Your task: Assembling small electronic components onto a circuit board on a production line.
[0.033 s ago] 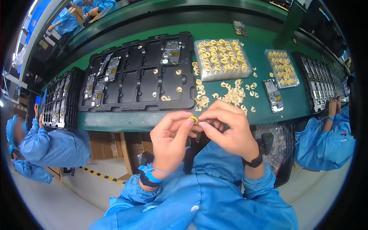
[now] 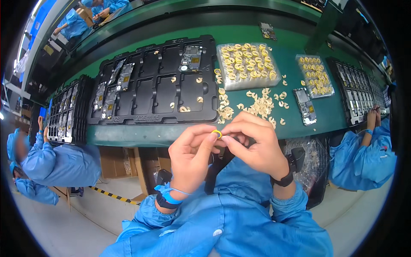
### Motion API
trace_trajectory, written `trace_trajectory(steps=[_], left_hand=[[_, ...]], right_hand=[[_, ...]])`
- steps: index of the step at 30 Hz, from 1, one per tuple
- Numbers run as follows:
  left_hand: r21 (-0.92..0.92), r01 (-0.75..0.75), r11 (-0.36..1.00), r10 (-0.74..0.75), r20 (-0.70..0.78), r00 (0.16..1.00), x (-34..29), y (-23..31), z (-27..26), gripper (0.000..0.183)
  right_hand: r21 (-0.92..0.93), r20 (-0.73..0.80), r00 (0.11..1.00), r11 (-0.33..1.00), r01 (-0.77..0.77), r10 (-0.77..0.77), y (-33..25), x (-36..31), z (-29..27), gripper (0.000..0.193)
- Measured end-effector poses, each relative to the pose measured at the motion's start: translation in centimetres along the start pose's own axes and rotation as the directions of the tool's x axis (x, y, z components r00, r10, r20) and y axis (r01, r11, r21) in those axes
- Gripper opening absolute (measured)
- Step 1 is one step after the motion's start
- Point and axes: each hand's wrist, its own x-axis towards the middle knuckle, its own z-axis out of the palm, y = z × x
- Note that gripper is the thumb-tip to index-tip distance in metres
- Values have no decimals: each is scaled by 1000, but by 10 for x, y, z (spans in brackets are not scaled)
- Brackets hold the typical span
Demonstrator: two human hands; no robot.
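Observation:
A small round yellow-rimmed part (image 2: 217,134) is pinched between my hands, just in front of the bench edge. My left hand (image 2: 192,150) grips its left side with thumb and fingertips. On the other side, the thumb and forefinger of my right hand (image 2: 252,139) close at its right edge; whether they hold a scrap too is hidden. Beyond my fingers lies a loose heap of cream C-shaped scraps (image 2: 262,106). Behind the heap stands a clear tray stack (image 2: 252,83) filled with similar yellow-rimmed rounds.
A black compartment tray (image 2: 145,100) at left holds several circuit boards (image 2: 125,77) and stray scraps. Another board (image 2: 305,107) and a smaller clear tray (image 2: 322,92) lie at right on the green bench (image 2: 137,132). Co-workers in blue sit at both sides; stacked black trays (image 2: 68,113) stand far left.
The yellow-rimmed part has tilted very slightly between my fingertips. Both hands stay in nearly the same place.

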Motion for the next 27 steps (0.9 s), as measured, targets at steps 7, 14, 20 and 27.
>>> trace_trajectory(steps=[7, 14, 20, 27], left_hand=[[80, -6, 997, 9, -34, 999, -3, 0, 3, 18], [76, -11, 997, 9, 21, 1000, -4, -10, 3, 24], [70, 31, 997, -38, 101, 994, 1, -10, -2, 30], [267, -112, 957, 87, 104, 991, 0, -13, 0, 29]], right_hand=[[68, -31, 998, 996, -51, 53, 0, -3, 9, 14], [31, -37, 997, 997, -68, 69, 5, -8, 11, 10], [51, -60, 995, 996, -75, 78, 8, -12, 14, 11], [5, -166, 986, 1000, -16, 17, 7, -16, 25, 12]])
